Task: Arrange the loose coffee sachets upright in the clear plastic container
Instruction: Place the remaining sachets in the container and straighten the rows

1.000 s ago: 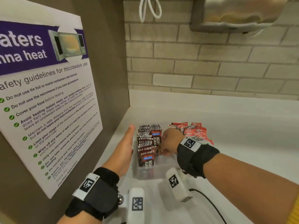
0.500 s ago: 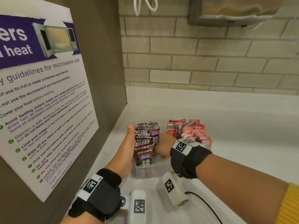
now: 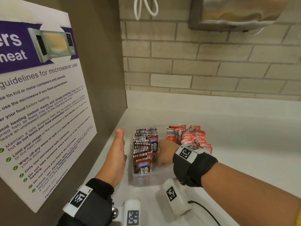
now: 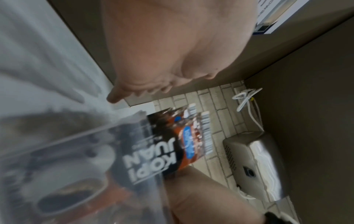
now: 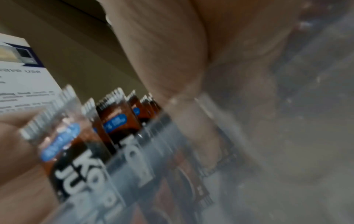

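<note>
Dark "Kopi Juan" coffee sachets (image 3: 145, 149) stand upright in rows along the left side of the clear plastic container (image 3: 146, 179). My left hand (image 3: 118, 149) is flat with straight fingers just left of the container wall, palm facing it, a small gap between. My right hand (image 3: 164, 154) reaches down inside the container against the right side of the sachets; its fingers are hidden. The left wrist view shows the sachets (image 4: 162, 151) behind the clear wall (image 4: 57, 144). The right wrist view is blurred, with sachets (image 5: 80, 151) close by.
A pile of red sachets (image 3: 190, 136) sits right behind my right hand. A brown side panel with a microwave poster (image 3: 40, 111) closes off the left. Brick wall (image 3: 211, 70) and a metal dispenser (image 3: 236, 12) are behind. White counter (image 3: 236, 136) stretches right; a black cable (image 3: 205, 211) lies near.
My left hand came in against the container's left side, then eased slightly off it. My right hand stayed down inside the container beside the sachets.
</note>
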